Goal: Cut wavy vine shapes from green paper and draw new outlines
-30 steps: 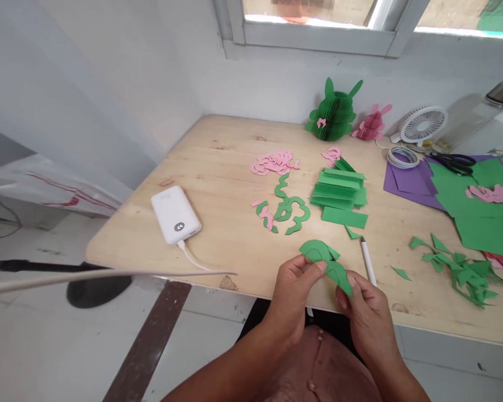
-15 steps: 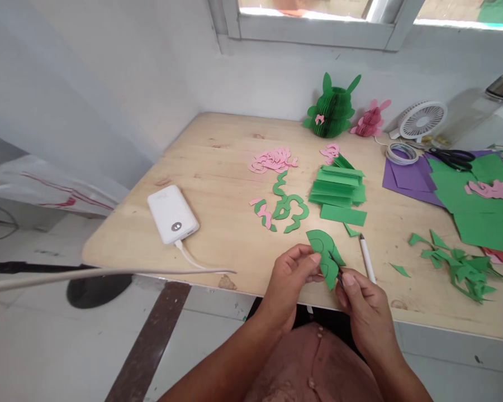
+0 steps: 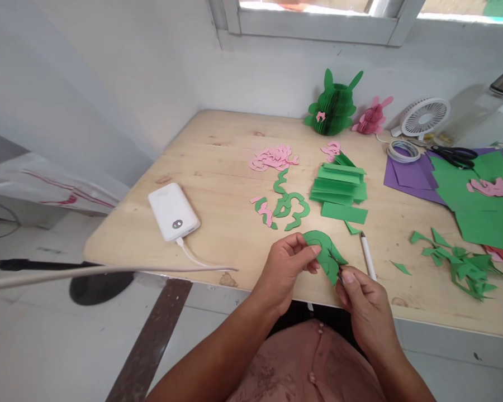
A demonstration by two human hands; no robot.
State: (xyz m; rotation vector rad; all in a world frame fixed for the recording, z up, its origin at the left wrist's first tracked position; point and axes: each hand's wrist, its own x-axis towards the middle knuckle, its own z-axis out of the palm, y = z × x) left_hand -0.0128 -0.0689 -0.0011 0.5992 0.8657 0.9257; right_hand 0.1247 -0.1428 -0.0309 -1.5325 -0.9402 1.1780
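Between thumb and fingers, my left hand (image 3: 291, 262) pinches a piece of green paper (image 3: 318, 241) with curved lines drawn on it. My right hand (image 3: 362, 296) is closed on small dark scissors (image 3: 340, 273); most of them is hidden in the fingers. Their blades meet the paper's right edge, where a slit runs inward. Just beyond the paper lie curved green cutouts (image 3: 297, 211). A white pen (image 3: 368, 257) rests right of my right hand, with a small green scrap (image 3: 352, 228) by its tip.
A white power bank (image 3: 174, 212) with a cable sits at left. Pink cutouts (image 3: 272, 158) and folded green strips (image 3: 339, 187) lie mid-table; green scraps (image 3: 465, 262) are at right. Behind stand a green paper rabbit (image 3: 333, 109), a pink one (image 3: 371, 117) and a fan (image 3: 425, 118).
My left hand and the green paper have shifted slightly left, and the paper is turned and bent a little. The scissors stay at its right edge.
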